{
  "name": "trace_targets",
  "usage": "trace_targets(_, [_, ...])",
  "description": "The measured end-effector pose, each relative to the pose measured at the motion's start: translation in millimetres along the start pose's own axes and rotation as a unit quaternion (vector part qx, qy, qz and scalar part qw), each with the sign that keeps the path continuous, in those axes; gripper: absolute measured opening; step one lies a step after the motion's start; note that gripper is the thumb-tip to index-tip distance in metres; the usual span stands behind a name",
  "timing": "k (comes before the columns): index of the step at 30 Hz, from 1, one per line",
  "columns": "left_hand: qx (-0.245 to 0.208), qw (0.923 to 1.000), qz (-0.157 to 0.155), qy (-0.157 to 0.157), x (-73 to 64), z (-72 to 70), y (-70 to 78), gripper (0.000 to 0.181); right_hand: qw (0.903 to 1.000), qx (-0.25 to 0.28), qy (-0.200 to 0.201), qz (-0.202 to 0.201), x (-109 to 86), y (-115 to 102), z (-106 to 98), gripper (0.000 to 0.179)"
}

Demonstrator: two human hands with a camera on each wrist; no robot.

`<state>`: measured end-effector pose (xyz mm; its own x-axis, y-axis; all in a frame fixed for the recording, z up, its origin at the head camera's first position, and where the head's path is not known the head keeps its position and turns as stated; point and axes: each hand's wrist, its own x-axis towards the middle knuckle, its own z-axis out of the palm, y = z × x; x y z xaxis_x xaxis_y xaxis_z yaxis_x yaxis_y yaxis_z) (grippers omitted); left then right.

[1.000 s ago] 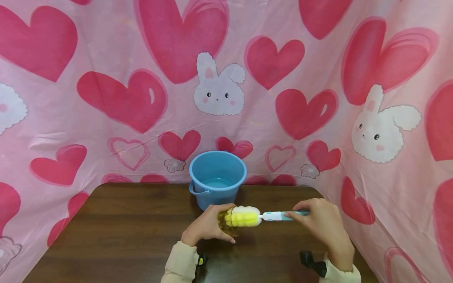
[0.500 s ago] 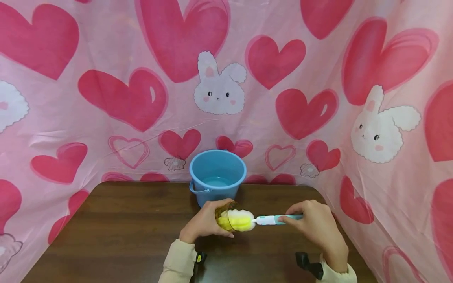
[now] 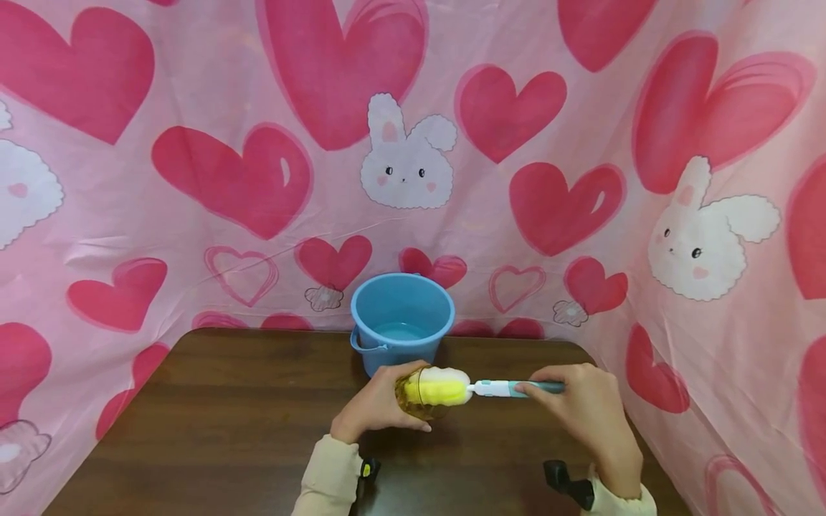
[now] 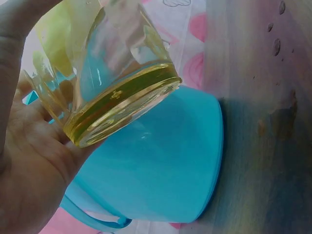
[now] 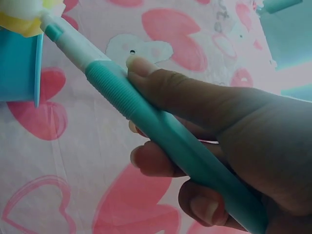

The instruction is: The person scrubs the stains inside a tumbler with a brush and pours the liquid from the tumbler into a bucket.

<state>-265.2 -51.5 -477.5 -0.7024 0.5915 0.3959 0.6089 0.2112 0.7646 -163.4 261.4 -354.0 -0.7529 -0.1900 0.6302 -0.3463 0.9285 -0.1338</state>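
My left hand (image 3: 371,407) grips an amber see-through glass cup (image 4: 122,92), tipped on its side with its mouth to the right. A cup brush (image 3: 453,387) with a yellow and white sponge head sits partly inside the cup; the rest of the sponge sticks out. By its teal and white handle (image 5: 112,87), my right hand (image 3: 587,401) holds the brush roughly level, thumb along one side and fingers curled on the other. Both hands are above the table, in front of a blue bucket (image 3: 393,352). In the left wrist view the cup's thick base faces the camera.
The bucket, with some water in it, stands at the back of the dark wooden table (image 3: 258,430). Its handle (image 3: 368,347) hangs down on the left. A pink cloth (image 3: 477,215) with hearts and rabbits hangs behind and beside the table.
Half a second ago the sponge went deeper into the cup and the brush sat lower. Now my right hand has drawn it partly back to the right. The left hand keeps its grip.
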Motion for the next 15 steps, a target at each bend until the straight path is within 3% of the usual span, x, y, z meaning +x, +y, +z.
trace_targets(7, [0.003,0.9995,0.022,0.024,-1.0,-3.6,-1.8,0.086,0.9994,-0.018,-0.019,0.024,-0.7,-3.1,-3.0,0.021])
trace_targets(15, [0.014,0.9996,0.004,0.023,-3.1,-5.4,-0.7,0.09,0.996,-0.005,-0.08,0.038,-0.7,-8.0,-7.0,0.018])
